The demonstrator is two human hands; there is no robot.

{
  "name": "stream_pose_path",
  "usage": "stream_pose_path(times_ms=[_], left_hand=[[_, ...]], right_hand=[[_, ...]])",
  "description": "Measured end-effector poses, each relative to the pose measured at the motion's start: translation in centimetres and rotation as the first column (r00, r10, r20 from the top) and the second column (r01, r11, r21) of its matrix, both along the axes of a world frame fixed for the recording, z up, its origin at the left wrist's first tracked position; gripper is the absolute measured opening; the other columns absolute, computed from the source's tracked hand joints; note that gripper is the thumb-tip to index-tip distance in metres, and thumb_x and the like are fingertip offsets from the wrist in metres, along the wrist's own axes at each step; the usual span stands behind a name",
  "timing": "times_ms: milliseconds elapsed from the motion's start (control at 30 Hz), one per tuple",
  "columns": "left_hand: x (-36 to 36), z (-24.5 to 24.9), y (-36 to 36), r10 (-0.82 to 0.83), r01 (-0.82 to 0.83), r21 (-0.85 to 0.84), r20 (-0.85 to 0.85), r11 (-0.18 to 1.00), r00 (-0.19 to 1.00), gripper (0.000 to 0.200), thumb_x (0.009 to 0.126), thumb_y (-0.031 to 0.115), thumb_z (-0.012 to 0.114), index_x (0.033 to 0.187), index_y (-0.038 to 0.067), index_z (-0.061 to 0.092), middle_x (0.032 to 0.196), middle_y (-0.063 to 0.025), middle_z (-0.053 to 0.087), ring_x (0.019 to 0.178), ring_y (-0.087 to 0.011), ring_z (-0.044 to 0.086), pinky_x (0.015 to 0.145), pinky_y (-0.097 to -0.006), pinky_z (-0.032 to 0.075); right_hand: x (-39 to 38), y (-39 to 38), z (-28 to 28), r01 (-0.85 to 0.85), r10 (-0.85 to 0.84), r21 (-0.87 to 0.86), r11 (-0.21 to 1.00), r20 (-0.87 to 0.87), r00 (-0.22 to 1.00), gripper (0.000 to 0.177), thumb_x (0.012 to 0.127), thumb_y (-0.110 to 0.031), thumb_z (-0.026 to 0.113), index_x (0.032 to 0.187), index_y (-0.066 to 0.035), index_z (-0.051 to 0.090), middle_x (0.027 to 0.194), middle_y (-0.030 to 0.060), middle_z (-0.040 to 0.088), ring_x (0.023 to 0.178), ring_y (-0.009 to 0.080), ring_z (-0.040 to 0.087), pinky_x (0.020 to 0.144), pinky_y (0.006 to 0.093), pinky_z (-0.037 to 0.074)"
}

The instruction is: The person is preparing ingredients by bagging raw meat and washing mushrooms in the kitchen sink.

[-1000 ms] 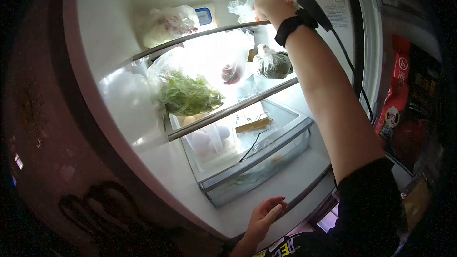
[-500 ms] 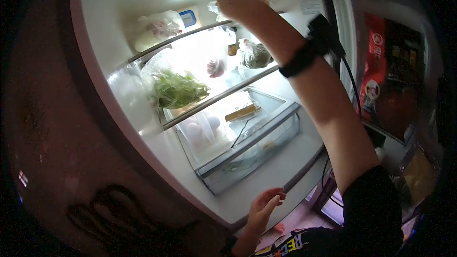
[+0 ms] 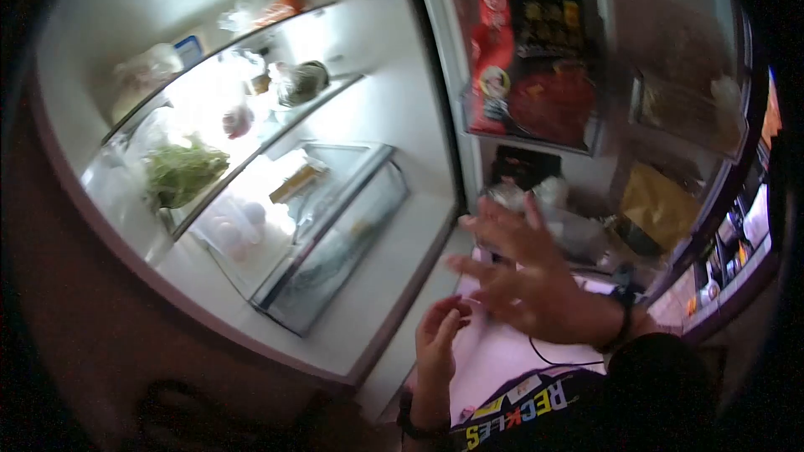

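Observation:
My right hand (image 3: 536,280) is raised in front of the lower part of the fridge door, fingers spread and nothing in them, a little blurred. Just below and left of it, close to its fingertips in this view, my left hand (image 3: 437,339) hangs with loosely curled fingers and no object showing in it. To their left stands the lit fridge. Bagged leafy greens (image 3: 186,174) lie on its middle shelf, beside a knotted bag of dark green food (image 3: 300,84). Up on the top shelf sit an orange item in plastic (image 3: 285,7) and a blue-lidded container (image 3: 189,50).
The fridge door (image 3: 615,130) stands open at the right. Its racks hold a red and black food packet (image 3: 536,59) and a yellow-brown packet (image 3: 657,205). A clear drawer (image 3: 335,238) sits low in the fridge, with eggs (image 3: 234,230) at its left. A cable (image 3: 569,363) hangs below my right wrist.
My right hand has come down from the top shelf to the front of the door, and its closed fingers have spread. My view has swung right, showing more of the door. My left hand stays low.

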State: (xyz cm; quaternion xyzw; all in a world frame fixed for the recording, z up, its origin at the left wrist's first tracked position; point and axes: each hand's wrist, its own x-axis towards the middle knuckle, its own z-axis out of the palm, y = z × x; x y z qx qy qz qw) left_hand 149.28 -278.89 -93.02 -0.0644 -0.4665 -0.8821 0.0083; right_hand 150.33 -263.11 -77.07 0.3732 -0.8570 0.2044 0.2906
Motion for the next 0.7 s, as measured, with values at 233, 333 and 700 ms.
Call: stream_pose_path(times_ms=[233,333,700], left_hand=[[-0.5,-0.7,11.4,0.112,-0.111,-0.082,0.002,0.99,0.994,0.025,0.086,0.007,0.051,0.11,-0.001,0.054,0.094,-0.0095,0.06,0.088,-0.0168,0.058,0.077,-0.0281,0.046],[-0.6,-1.5,18.7,0.129,-0.129,-0.058,-0.006,0.99,0.992,0.025,0.087,0.007,0.051,0.11,-0.001,0.054,0.095,-0.0091,0.06,0.088,-0.0166,0.058,0.076,-0.0282,0.047],[6.3,-4.4,44.4,0.178,-0.359,-0.541,-0.359,0.761,0.916,0.067,0.081,0.021,0.061,0.137,0.01,0.027,0.141,-0.0109,0.025,0.127,-0.0273,0.029,0.1,-0.0402,0.029]], right_hand=[[4.0,23.8,-3.2,0.268,-0.524,-0.575,0.773,-0.341,0.781,0.034,0.082,-0.003,0.052,0.114,0.007,0.052,0.12,0.0216,0.051,0.114,0.0316,0.047,0.099,0.0423,0.035],[4.0,34.7,-2.5,0.139,-0.63,-0.722,0.677,-0.472,0.616,0.045,0.085,-0.009,0.053,0.126,0.005,0.039,0.123,0.0183,0.047,0.117,0.0272,0.044,0.102,0.0423,0.029],[-2.0,59.7,-11.8,0.28,-0.117,-0.884,0.375,0.255,0.96,0.063,0.092,-0.048,0.037,0.135,-0.002,0.031,0.133,0.0136,0.039,0.124,0.0227,0.035,0.105,0.0366,0.021]])
